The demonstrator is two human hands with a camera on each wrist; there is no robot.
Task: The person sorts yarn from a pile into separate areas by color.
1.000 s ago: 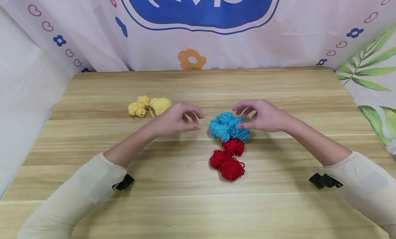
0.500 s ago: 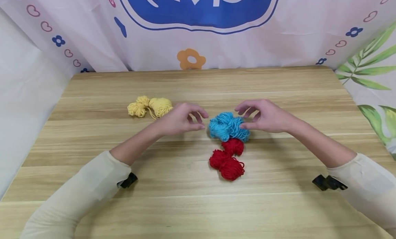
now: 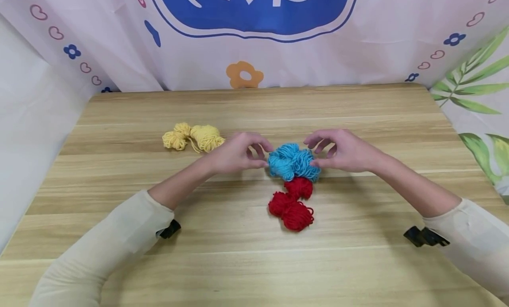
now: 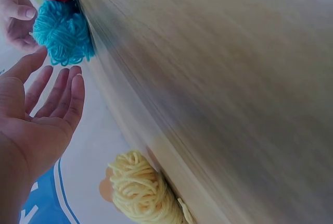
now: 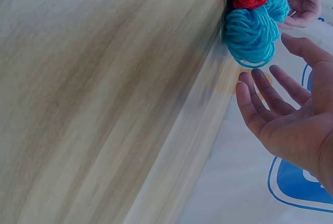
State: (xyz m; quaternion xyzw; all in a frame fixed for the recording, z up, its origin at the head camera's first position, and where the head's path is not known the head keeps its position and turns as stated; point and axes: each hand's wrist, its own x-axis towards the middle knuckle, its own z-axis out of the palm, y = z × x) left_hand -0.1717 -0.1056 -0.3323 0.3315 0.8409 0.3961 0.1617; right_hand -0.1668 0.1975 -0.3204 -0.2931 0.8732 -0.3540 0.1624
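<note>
A bundle of blue yarn lies on the wooden table between the two hands. My left hand is at its left side, thumb and fingers spread apart and loosely bent; in the left wrist view the fingertips come close to the blue strands. At the right side my right hand hovers with parted fingers, its thumb tip over the yarn's edge; whether it touches I cannot tell. Neither hand grips anything. Red yarn in several lumps lies just in front of the blue, against it.
Yellow yarn lies farther left, partly behind the left hand. The wooden table ends at a printed white cloth hanging at the back. Black wrist mounts stick out below the sleeves.
My left hand has moved right, from a gap away to the blue yarn's left edge. My right hand has barely shifted. The yarn bundles stay where they were.
</note>
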